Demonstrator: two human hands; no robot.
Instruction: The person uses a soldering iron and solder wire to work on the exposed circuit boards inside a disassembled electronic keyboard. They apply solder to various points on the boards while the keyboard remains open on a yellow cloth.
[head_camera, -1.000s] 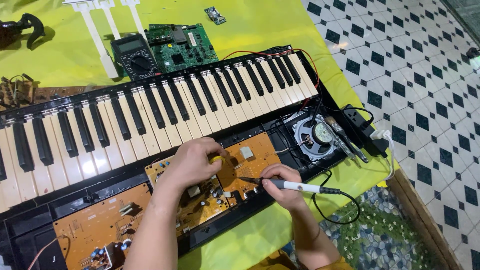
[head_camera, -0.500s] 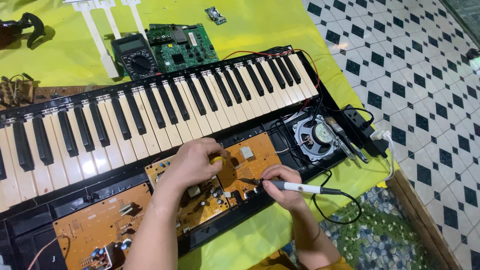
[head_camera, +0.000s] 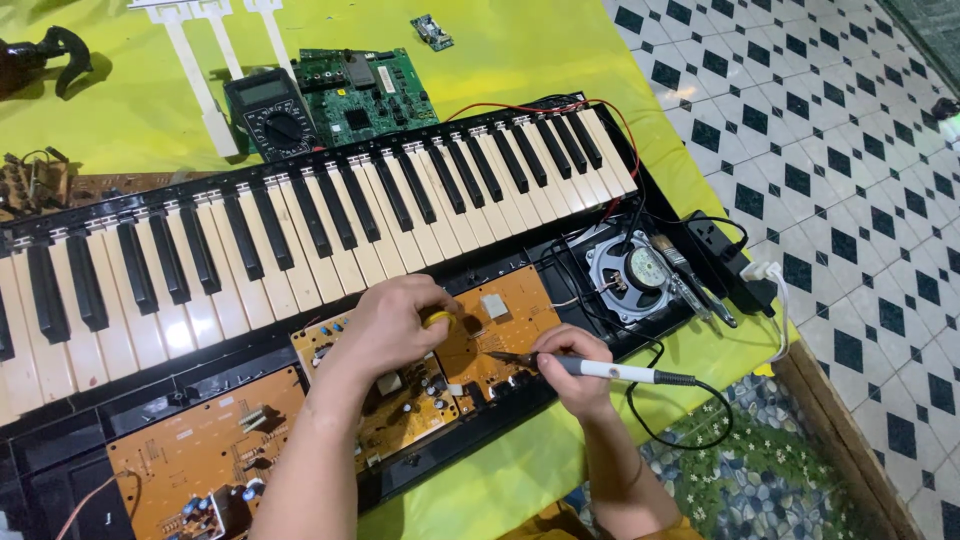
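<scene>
From my view, starting at the left of the opened keyboard (head_camera: 300, 230), a bare orange circuit board (head_camera: 190, 460) sits in the black case near the front-left corner of the yellow-covered tabletop (head_camera: 530, 470). Just to its right lies a second orange board (head_camera: 490, 330), and that is where both hands meet.

My left hand (head_camera: 395, 325) comes in from the near edge and rests curled over the middle of this board, fingers pinched on something small and yellow (head_camera: 437, 319); I cannot tell exactly what it is.

Further right, my right hand (head_camera: 572, 365) is closed in a pen grip around the soldering iron (head_camera: 590, 368). The iron's long axis runs nearly level, left to right, roughly parallel to the front edge of the keyboard: its tip points left toward the left hand and touches or hovers just over the board, between the two hands, while its black cord trails off right toward the tabletop's right edge. The right hand is the one nearer to the tip's spot.

Beyond it, the round speaker (head_camera: 635, 272) sits in the case's right end.
</scene>
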